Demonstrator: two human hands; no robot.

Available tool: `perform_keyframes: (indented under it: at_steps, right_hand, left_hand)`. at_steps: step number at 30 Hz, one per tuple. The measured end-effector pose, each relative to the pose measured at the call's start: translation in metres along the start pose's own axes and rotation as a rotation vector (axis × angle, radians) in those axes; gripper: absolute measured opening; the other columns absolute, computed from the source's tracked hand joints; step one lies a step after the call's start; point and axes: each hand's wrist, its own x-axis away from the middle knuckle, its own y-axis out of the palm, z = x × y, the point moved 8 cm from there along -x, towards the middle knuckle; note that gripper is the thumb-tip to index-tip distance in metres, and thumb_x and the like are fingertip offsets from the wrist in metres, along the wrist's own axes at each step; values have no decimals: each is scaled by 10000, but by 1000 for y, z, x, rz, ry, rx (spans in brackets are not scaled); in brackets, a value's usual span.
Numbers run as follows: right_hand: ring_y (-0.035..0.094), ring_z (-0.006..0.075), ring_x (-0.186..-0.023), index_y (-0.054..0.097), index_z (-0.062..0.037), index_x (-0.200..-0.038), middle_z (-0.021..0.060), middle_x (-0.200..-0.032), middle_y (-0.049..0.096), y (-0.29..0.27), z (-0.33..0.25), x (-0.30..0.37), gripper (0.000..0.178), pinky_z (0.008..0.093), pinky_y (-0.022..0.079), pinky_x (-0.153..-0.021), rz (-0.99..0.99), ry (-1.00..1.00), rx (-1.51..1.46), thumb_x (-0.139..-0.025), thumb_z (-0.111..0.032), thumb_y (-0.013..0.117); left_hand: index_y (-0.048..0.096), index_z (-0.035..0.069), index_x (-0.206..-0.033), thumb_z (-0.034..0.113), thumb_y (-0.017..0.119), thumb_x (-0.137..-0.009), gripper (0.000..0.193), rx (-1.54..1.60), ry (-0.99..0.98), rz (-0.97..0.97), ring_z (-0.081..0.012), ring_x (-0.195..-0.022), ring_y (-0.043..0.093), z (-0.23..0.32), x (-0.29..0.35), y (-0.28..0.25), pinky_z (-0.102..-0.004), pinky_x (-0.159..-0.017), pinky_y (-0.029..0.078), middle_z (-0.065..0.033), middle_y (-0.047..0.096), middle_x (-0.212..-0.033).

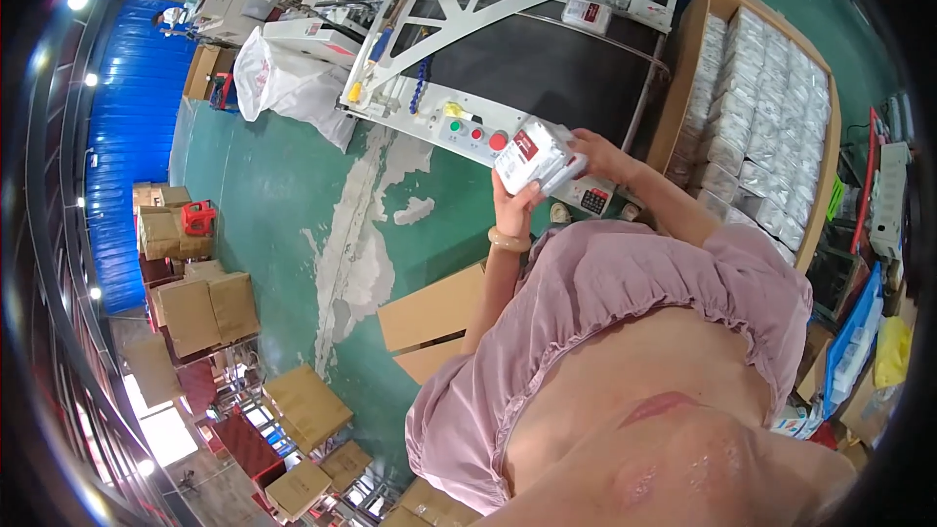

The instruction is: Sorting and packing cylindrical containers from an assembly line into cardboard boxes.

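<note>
Left hand (517,203) and right hand (601,158) clasp wrapped packs (528,156) between them, button panel (465,141) beside the grip. Packs look light, slick, slightly soft; hold by opposite sides.

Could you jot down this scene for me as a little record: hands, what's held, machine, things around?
Left hand: the left hand grips white packs from the near side
Right hand: the right hand is on their right side
Held: white packs, red label showing; count unclear
Machine: black belt with another pack on it; front panel with green and red buttons
Right: large cardboard box filled with wrapped packs
</note>
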Motion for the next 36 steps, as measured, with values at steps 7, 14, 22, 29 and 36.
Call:
perform_keyframes:
  at_steps: [7, 14, 22, 29, 36]
  right_hand:
    - [579, 178, -803, 470, -22, -1119, 73, -947, 551, -101, -65, -11, 466, 321, 519, -623, 282, -332, 152, -788, -319, 610]
    - [590, 206, -827, 550, 3, -1033, 130, -974, 586, -285, -132, -16, 620, 325, 502, -597, 1286, -295, 123, -605, -388, 769]
    - [578, 276, -971, 525, 66, -1114, 189, -1073, 584, -329, -112, -46, 750, 361, 458, -783, 1354, -37, 311, -598, -424, 764]
    - [585, 268, -920, 592, 3, -1033, 162, -985, 611, -242, -131, -29, 525, 376, 460, -737, 1132, -163, 803, -726, -418, 659]
    - [531, 140, -946, 418, -38, -1208, 86, -1048, 562, 3, 7, 19, 516, 277, 446, -730, -64, -59, 299, -817, -313, 611]
  left_hand:
    - [320, 179, -1271, 64, 614, -745, 613, 100, -35, 65, -214, -1088, 469, 10, -2, -31, -418, -825, 442, -31, 457, -1215]
    - [348, 150, -1236, 17, 622, -725, 595, -46, -35, 24, -199, -998, 525, 6, 4, -72, -354, -771, 470, -33, 504, -1146]
    - [369, 87, -1196, -68, 641, -678, 605, -59, -9, 109, -186, -991, 534, 6, 19, -89, -304, -797, 460, -56, 519, -1115]
    - [354, 63, -1221, -85, 690, -628, 697, -24, -10, 49, -197, -1030, 525, -8, 23, -49, -314, -854, 447, -73, 509, -1144]
    - [327, 84, -1266, -12, 780, -558, 846, -253, 26, -250, -211, -1022, 518, -19, 2, 8, -323, -783, 476, -65, 466, -1195]
